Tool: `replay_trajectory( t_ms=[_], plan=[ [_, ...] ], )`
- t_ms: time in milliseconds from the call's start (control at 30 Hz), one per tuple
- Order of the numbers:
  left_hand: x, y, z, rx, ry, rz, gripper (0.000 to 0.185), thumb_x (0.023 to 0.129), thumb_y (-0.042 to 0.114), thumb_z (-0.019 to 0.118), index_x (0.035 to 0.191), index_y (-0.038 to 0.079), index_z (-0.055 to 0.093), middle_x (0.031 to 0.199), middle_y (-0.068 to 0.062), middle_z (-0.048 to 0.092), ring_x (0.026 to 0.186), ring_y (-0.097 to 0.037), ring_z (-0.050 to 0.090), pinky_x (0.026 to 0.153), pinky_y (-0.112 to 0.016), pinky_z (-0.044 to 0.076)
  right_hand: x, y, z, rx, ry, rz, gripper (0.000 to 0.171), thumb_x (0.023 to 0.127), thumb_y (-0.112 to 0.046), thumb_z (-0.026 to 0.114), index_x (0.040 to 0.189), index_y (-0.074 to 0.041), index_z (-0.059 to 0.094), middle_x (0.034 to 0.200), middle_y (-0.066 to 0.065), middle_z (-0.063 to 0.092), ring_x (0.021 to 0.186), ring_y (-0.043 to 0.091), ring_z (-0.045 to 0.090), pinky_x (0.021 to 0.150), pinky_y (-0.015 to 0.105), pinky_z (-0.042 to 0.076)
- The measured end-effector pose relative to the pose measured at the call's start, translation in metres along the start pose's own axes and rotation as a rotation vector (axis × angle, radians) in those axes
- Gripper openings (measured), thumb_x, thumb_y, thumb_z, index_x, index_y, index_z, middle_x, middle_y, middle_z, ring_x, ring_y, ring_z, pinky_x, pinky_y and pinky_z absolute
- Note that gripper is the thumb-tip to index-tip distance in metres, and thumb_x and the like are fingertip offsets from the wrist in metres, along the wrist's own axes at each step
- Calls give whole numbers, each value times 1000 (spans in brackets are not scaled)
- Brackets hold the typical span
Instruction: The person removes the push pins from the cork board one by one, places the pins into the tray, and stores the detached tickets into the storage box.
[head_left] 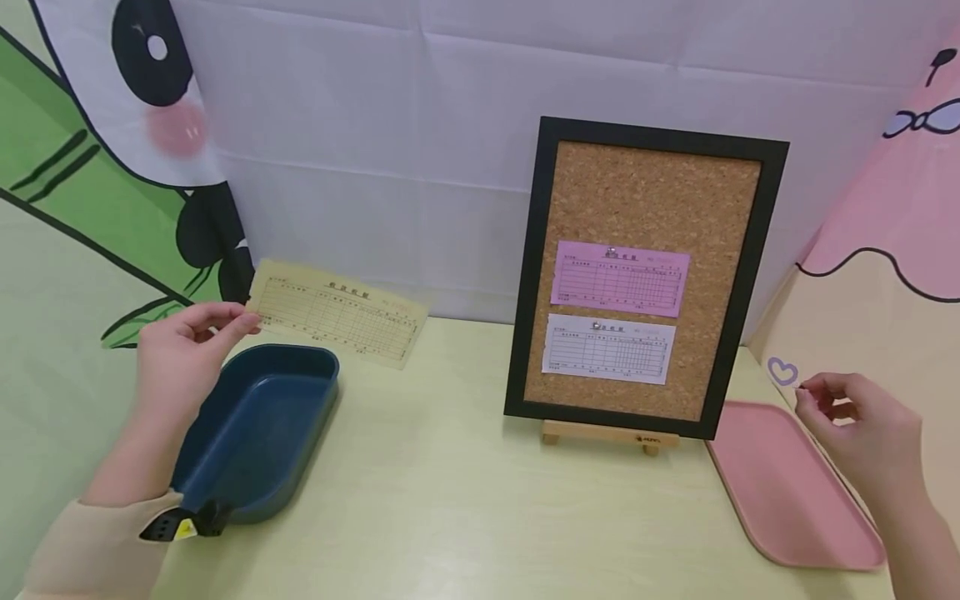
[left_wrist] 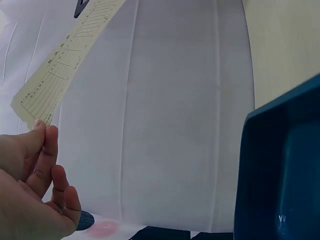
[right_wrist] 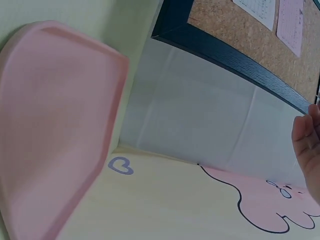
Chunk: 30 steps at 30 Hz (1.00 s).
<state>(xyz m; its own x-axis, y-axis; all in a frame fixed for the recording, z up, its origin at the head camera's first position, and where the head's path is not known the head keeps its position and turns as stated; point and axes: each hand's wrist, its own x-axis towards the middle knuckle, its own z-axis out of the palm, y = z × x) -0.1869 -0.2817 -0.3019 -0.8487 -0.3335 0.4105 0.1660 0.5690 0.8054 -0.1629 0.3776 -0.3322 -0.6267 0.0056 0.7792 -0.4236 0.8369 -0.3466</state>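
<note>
My left hand (head_left: 183, 350) pinches the left edge of a yellow receipt slip (head_left: 337, 312) between thumb and forefinger. The slip is held up over the far side of a deep blue tray (head_left: 258, 450); in the left wrist view it slants up from the fingertips. My right hand (head_left: 862, 425) is raised over a pink tray (head_left: 795, 492), thumb and forefinger together on a tiny thing, seemingly a pushpin, mostly hidden. A black-framed corkboard (head_left: 652, 192) bears a pink slip (head_left: 621, 279) above a white slip (head_left: 607, 350), each with a pushpin near its top edge.
A small wooden easel (head_left: 611, 435) supports the corkboard on the pale table (head_left: 420, 500). Behind stands a light cloth backdrop (head_left: 360, 108), with printed cartoon figures at both sides. The pink tray's far corner lies close to the board's lower right corner.
</note>
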Motion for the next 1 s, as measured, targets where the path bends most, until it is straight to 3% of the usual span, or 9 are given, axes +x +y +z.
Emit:
replay_trajectory(
  t_ms=[200, 533, 633, 833, 1000],
  plan=[
    [7, -19, -18, 68, -35, 29, 23, 85, 31, 70, 95, 11, 69, 66, 32, 60, 57, -1, 44, 45, -27, 26, -11, 11, 0, -19, -55, 61, 16, 71, 8, 68, 83, -2, 65, 73, -35, 48, 66, -21, 45, 64, -2, 37],
    [24, -47, -47, 314, -157, 61, 31, 91, 36, 61, 98, 6, 65, 66, 39, 52, 64, 2, 44, 53, -23, 33, -23, 28, 0, -62, -142, 126, 18, 72, 3, 70, 82, -10, 65, 69, -31, 49, 59, -19, 45, 58, 1, 37],
    [29, -54, -54, 387, -176, 88, 32, 91, 36, 61, 98, 5, 66, 69, 30, 55, 65, 2, 43, 53, -23, 34, -24, 33, 0, -73, -162, 129, 18, 72, 2, 70, 82, -11, 64, 69, -31, 49, 58, -19, 45, 58, 2, 37],
    [43, -64, -65, 515, -236, 121, 34, 92, 37, 59, 99, 5, 67, 87, -15, 65, 65, -7, 44, 52, -27, 34, -25, 43, 2, -55, -200, 105, 20, 71, 4, 70, 83, -11, 64, 68, -28, 50, 59, -16, 43, 57, 2, 37],
    [53, -74, -76, 564, -329, 139, 32, 93, 35, 59, 97, 4, 67, 84, -14, 69, 68, -7, 47, 54, -28, 35, -24, 50, 5, -58, -226, 86, 20, 70, 4, 69, 82, -10, 64, 67, -27, 50, 61, -14, 42, 57, 3, 37]
  ],
)
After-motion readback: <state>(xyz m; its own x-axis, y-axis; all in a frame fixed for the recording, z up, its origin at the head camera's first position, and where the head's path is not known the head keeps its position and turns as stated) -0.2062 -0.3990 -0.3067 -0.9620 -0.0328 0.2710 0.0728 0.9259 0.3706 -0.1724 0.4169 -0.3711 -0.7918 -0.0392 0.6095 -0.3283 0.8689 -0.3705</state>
